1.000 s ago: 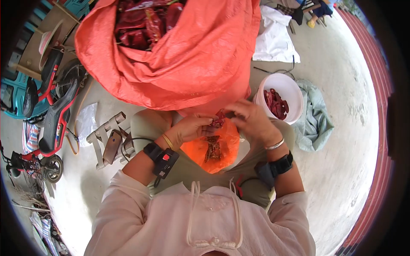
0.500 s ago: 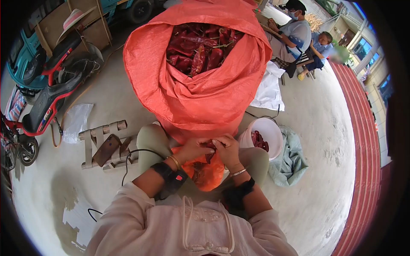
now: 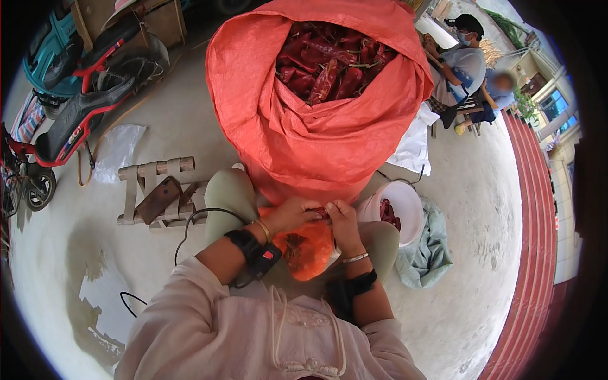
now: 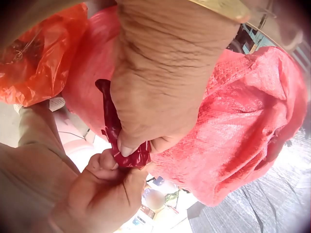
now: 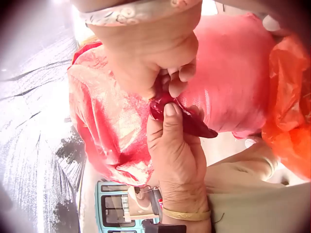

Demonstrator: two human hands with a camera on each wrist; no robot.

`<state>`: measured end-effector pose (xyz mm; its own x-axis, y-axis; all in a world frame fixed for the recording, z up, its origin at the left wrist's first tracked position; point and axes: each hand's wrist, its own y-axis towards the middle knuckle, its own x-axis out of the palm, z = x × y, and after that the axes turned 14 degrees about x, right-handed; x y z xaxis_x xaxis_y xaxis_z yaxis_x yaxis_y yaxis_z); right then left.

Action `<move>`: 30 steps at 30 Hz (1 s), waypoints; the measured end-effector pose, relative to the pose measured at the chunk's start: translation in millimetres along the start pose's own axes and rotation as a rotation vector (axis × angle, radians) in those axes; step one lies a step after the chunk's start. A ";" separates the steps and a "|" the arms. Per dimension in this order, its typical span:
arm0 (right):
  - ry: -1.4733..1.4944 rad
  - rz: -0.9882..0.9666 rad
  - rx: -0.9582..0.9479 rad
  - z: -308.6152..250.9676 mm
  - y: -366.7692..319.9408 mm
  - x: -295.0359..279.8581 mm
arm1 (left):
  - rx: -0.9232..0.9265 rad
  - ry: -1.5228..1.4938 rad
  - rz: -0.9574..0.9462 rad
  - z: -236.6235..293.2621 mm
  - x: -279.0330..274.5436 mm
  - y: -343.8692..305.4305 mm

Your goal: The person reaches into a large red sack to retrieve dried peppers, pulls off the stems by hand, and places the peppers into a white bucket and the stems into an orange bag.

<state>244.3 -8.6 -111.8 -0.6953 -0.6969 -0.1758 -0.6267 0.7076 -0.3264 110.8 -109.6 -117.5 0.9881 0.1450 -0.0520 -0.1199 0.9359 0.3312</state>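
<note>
A dark red dried chili point(image 4: 112, 121) is pinched between both hands, above an orange plastic bag point(image 3: 305, 253). The left hand point(image 3: 291, 216) holds it with the thumb on top; in the right wrist view that hand point(image 5: 176, 155) comes from below. At the chili's wider end, the fingers of the right hand point(image 3: 344, 227) are curled on it, the same hand point(image 4: 104, 189) showing low in the left wrist view. Behind the hands stands a large red sack point(image 3: 285, 136), its mouth full of red chilies point(image 3: 326, 76).
A white bucket point(image 3: 413, 209) with chilies stands right of the knees, by a green cloth sack point(image 3: 425, 256). At left are a wooden stool point(image 3: 130, 196) with a phone point(image 3: 158, 200), and a red-black scooter point(image 3: 76, 126). Two people point(image 3: 465, 66) sit at the back right.
The head view has tilted up and shifted. The hands have come together on the chili, the right hand from a raised position near the bucket; they now sit slightly apart with it between them.
</note>
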 end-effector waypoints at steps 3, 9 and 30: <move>0.203 -0.091 0.115 -8.7 -3.5 -0.5 | 0.007 0.109 -0.059 5.4 -3.4 3.1; 0.185 -0.013 -0.059 6.3 7.2 3.6 | -0.171 -0.089 0.012 -5.7 -2.4 2.6; 0.638 -0.123 0.123 15.7 8.0 1.1 | 0.049 -0.032 0.226 -20.9 15.7 6.7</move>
<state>244.0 -5.5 -129.2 -0.7169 -0.5390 0.4423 -0.6965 0.5824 -0.4193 123.5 -94.4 -135.8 0.9392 0.3382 0.0588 -0.3346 0.8639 0.3765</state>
